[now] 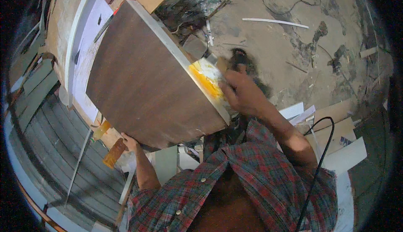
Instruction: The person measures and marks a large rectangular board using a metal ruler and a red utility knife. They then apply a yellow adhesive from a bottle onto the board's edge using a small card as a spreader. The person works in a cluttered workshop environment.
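A large brown wood-grain panel [151,76] with a pale edge lies tilted across the middle, above my shirt. At its near left edge, my left hand [131,142] is closed on the panel's rim, part of its fingers hidden. My right hand [239,90] is closed at the right edge, beside a crumpled-looking white and yellow thing [206,80] that lies against that edge. A blurred tan and grey piece [217,62] shows just beyond its fingers. What exactly this hand grips is hard to make out. An amber bottle-like container [114,153] stands beside my left hand.
Beyond the left edge of the panel is a white-topped work surface [86,68]. A yellowish container [101,130] is near its corner. Grey corrugated sheeting [54,148] spans the lower left. White strips [275,22], board offcuts [346,154] and a dark cable [329,135] lie to the right.
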